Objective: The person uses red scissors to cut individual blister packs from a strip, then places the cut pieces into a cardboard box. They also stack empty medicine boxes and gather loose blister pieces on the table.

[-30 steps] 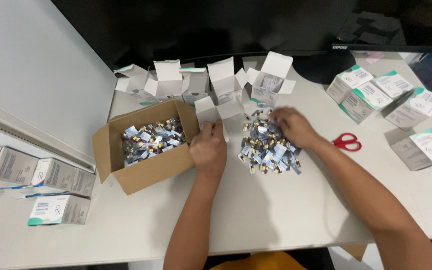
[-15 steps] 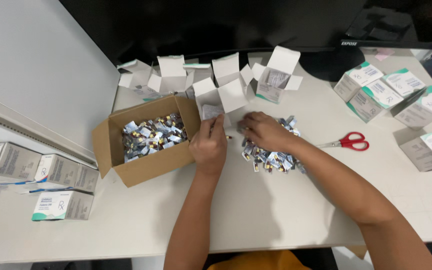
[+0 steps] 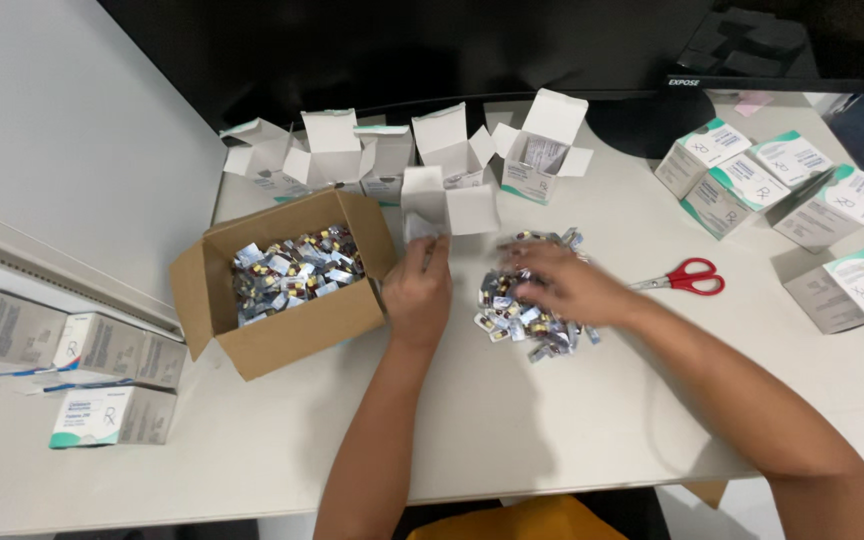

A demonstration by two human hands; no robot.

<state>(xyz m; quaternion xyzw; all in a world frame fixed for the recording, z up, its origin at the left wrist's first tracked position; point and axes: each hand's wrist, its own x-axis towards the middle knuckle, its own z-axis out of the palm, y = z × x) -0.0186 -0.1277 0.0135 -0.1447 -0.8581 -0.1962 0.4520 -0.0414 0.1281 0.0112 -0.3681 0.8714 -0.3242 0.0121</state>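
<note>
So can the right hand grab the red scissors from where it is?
Probably yes. The right hand rests on the pile of small packets, and the red scissors lie just beside it on bare table, with nothing between.

Small box (image 3: 432, 212): white carton, flaps open, upright beside the brown box.
Pile (image 3: 527, 305): small foil packets heaped loose on the table.

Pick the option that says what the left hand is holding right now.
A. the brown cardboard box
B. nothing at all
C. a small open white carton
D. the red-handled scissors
C: the left hand grips a small open white carton with its flaps up, beside the brown cardboard box; the red-handled scissors lie untouched on the table.
</note>
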